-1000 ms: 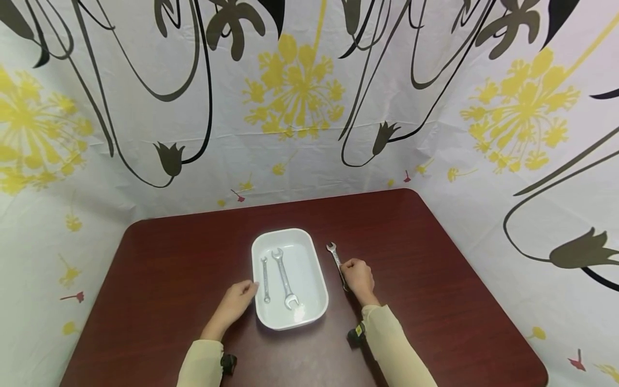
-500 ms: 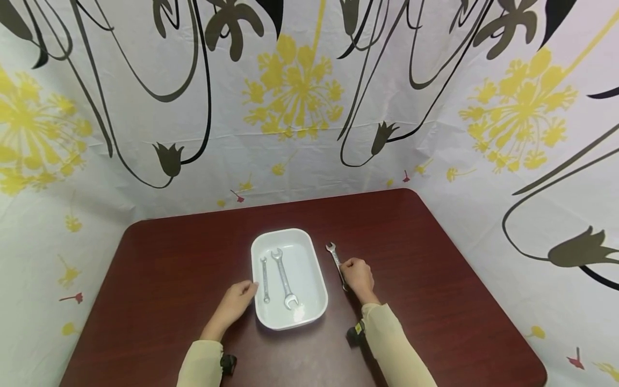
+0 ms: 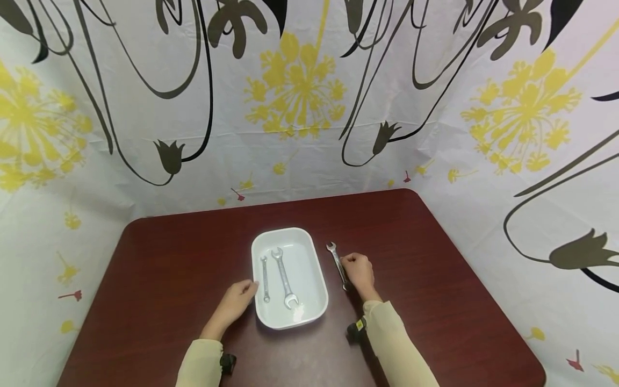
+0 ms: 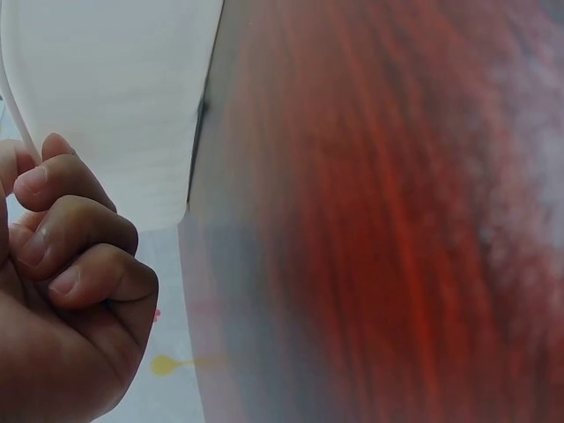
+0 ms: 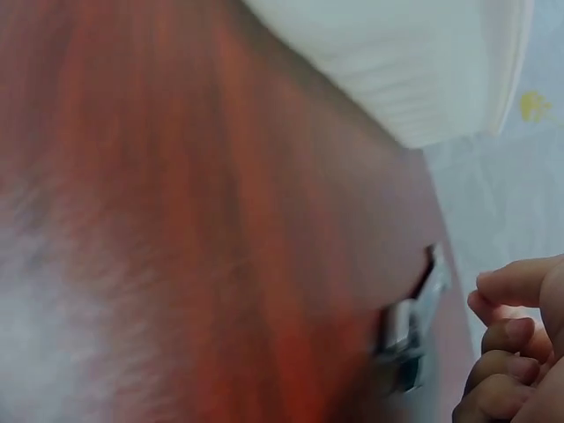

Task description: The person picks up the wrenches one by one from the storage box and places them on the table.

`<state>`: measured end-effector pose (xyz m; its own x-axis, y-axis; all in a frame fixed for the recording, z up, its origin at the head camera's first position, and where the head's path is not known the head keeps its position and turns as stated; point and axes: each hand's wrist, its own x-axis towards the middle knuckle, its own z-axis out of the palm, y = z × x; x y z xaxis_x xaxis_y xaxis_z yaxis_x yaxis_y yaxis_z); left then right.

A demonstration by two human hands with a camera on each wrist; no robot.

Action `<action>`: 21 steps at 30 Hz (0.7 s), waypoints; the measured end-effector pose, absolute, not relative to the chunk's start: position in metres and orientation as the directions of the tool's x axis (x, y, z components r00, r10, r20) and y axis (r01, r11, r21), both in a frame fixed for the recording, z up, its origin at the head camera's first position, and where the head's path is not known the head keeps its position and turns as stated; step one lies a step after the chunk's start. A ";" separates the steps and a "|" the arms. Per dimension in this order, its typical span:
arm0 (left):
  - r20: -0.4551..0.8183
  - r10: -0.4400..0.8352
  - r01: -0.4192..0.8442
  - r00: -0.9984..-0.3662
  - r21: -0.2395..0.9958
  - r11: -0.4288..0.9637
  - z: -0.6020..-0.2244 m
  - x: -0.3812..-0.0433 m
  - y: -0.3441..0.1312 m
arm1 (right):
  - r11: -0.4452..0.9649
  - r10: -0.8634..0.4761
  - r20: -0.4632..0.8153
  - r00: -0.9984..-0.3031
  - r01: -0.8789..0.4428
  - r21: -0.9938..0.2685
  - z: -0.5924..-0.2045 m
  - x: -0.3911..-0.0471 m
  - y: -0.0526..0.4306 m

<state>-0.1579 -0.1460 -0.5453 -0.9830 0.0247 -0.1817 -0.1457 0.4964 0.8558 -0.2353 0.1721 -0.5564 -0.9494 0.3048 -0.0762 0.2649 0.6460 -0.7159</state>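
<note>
My left hand (image 3: 236, 301) pinches the left rim of a white rectangular tray (image 3: 314, 269); in the left wrist view its fingers (image 4: 92, 233) are curled at the rim. Inside the tray lie a small wrench (image 3: 265, 279) and a larger double open-end wrench (image 3: 284, 277). Right of the tray, on the table, another wrench (image 3: 337, 264) lies with its open jaw end away from me. My right hand (image 3: 359, 273) is just beside that wrench, fingers loosely curled and holding nothing. The right wrist view shows a gap between its fingertips (image 5: 493, 286) and the blurred wrench (image 5: 401, 326).
Everything stands on a dark red-brown table (image 3: 193, 258) with rounded corners. A white curtain (image 3: 242, 107) printed with yellow and dark flowers hangs behind and at both sides. A small black camera is strapped to each wrist.
My right hand has lifted slightly off the wrench beside the tray, so more of its shaft shows. The wrench, the tray and my left hand stay in place.
</note>
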 end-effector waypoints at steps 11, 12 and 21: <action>-0.171 0.023 -0.137 -0.985 0.858 0.494 -0.546 -0.157 -0.146 | 0.663 0.191 -0.031 -0.981 0.152 -0.733 -0.524 -0.239 0.147; -0.171 0.023 -0.138 -0.985 0.858 0.495 -0.546 -0.157 -0.146 | 0.663 0.181 -0.023 -0.983 0.139 -0.736 -0.521 -0.239 0.144; -0.169 0.024 -0.132 -0.985 0.843 0.521 -0.544 -0.157 -0.146 | 0.673 0.102 0.001 -0.995 0.068 -0.736 -0.506 -0.234 0.121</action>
